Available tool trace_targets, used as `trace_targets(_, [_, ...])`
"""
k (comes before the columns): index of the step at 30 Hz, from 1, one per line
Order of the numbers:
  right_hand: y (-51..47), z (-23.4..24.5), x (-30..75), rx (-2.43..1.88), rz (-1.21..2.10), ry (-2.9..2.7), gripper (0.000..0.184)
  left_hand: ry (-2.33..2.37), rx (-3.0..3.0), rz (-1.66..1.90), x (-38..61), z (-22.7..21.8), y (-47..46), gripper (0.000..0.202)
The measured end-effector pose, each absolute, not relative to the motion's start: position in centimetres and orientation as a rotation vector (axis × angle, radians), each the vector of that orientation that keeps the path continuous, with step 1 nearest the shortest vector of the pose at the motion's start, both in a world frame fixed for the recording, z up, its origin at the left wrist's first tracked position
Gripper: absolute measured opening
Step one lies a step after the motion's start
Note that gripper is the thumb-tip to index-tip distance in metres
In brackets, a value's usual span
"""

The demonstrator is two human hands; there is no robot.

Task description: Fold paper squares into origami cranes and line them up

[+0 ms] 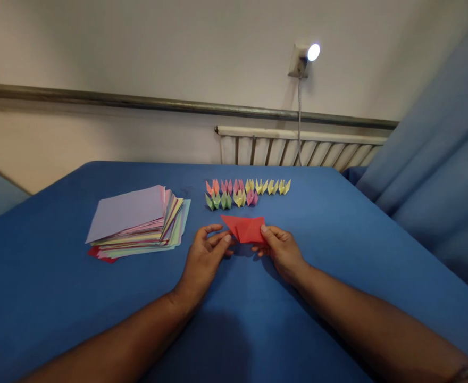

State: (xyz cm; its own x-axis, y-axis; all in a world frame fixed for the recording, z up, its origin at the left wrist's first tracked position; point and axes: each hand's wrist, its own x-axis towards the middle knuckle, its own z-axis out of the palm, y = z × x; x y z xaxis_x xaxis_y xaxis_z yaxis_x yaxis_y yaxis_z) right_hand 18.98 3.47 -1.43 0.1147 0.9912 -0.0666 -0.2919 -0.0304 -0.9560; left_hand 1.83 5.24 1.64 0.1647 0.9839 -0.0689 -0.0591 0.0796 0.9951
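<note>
A piece of red folded paper (pixel 250 230) is held just above the blue table surface, its long pointed flap facing left and crease lines across its middle. My right hand (pixel 284 250) pinches its right end, thumb on top and fingers underneath. At the lower left edge of the paper, my left hand (pixel 208 252) has its thumb and curled fingers closed around the edge; its index finger arches free above. Part of the left fingertips is hidden behind the thumb. Beyond the hands stand small folded paper cranes (pixel 239 199) in two rows, in orange, pink, yellow and green.
To the left lies a thick stack of coloured paper sheets (pixel 128 213), lilac on top, with a red corner jutting out below. Blue cloth covers the table (pixel 314 213). Behind are a radiator (pixel 298 136), a metal pipe (pixel 138 101) and a lit plug-in lamp (pixel 313 51). A blue curtain (pixel 437 143) hangs right.
</note>
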Motion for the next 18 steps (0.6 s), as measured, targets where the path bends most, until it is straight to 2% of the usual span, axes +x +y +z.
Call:
trace_targets(6, [3.0, -1.2, 19.0, -1.196, 1.038, -1.094, 0.04, 1.001, 1.296, 1.031, 2.0, 1.1, 4.7, 0.036])
trace_targets(14, [2.8, -1.2, 18.3, -1.086, 1.33, -0.904, 0.041, 1.055, 1.385, 1.059, 2.1, 0.7, 4.4, 0.029])
trace_targets(18, [3.1, -1.4, 18.3, -1.063, 1.354, -0.835, 0.041, 1.039, 1.392, 1.103, 1.9, 1.1, 4.6, 0.024])
